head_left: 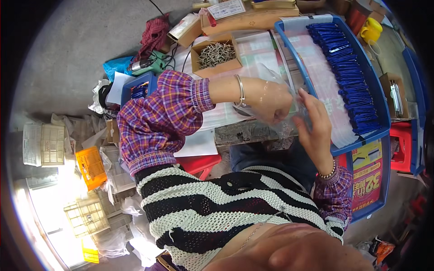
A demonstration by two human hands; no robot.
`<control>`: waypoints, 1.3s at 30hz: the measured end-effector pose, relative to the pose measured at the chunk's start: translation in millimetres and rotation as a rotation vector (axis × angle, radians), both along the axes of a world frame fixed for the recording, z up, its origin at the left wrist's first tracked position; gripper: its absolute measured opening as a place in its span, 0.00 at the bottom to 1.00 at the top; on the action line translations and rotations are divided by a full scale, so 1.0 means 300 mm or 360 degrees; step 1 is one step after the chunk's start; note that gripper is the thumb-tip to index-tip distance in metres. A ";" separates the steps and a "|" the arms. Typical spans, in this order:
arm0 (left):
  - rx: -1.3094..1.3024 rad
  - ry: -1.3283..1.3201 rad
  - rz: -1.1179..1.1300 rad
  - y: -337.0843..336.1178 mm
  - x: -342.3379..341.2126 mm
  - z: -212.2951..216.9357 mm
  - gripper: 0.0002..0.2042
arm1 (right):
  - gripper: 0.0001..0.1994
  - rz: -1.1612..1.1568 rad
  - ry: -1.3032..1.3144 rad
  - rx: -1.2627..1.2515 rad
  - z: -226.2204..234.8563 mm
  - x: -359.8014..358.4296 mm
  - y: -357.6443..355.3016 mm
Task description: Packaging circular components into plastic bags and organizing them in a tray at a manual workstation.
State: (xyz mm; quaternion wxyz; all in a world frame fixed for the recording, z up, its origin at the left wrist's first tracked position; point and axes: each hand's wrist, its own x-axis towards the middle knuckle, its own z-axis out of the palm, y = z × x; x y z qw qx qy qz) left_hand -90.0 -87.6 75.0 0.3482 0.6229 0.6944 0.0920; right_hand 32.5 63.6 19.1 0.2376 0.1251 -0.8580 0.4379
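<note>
- Your left hand [271,100] is inside a clear plastic bag [275,90], its grip curled shut on the film (what else, if anything, it holds is blurred behind the plastic).
- Your right hand [316,124] has a closed grip on the bag's near edge, fingers [307,101] upright and pinching the film, palm turned toward the left hand.
- The bag sits between both hands, just above the front edge of the tabletop [244,131]; its long axis runs away from you, mouth toward your hands as far as you can tell.
- Your left forearm comes in from the left, level, with a plaid sleeve [158,122] and a metal bangle [240,90] at the wrist; the right forearm rises from below, a bead bracelet [329,174] on it.
- Just to the right, a blue tray [294,58] holds a long row of dark blue flat pieces [352,81], overlapping, running away from you.
- Farther back, an open cardboard box [217,56] holds a heap of metal screws.
- A smaller blue bin [138,88] stands on the left beyond your sleeve.
</note>
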 end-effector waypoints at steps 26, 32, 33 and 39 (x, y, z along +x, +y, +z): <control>0.0398 -0.0532 0.1330 -0.390 -0.075 -0.225 0.06 | 0.15 -0.0138 -0.0645 -0.0800 -0.088 -0.004 0.116; 0.0422 0.0218 0.1219 -0.389 -0.031 -0.389 0.06 | 0.15 -0.0106 -0.0639 -0.0820 -0.094 -0.010 0.110; 0.0422 0.0214 0.1226 -0.396 -0.032 -0.400 0.06 | 0.15 -0.0091 -0.0631 -0.0838 -0.098 -0.012 0.108; 0.0557 0.0271 0.1270 -0.400 -0.020 -0.391 0.07 | 0.14 -0.0105 -0.0629 -0.0837 -0.092 -0.012 0.109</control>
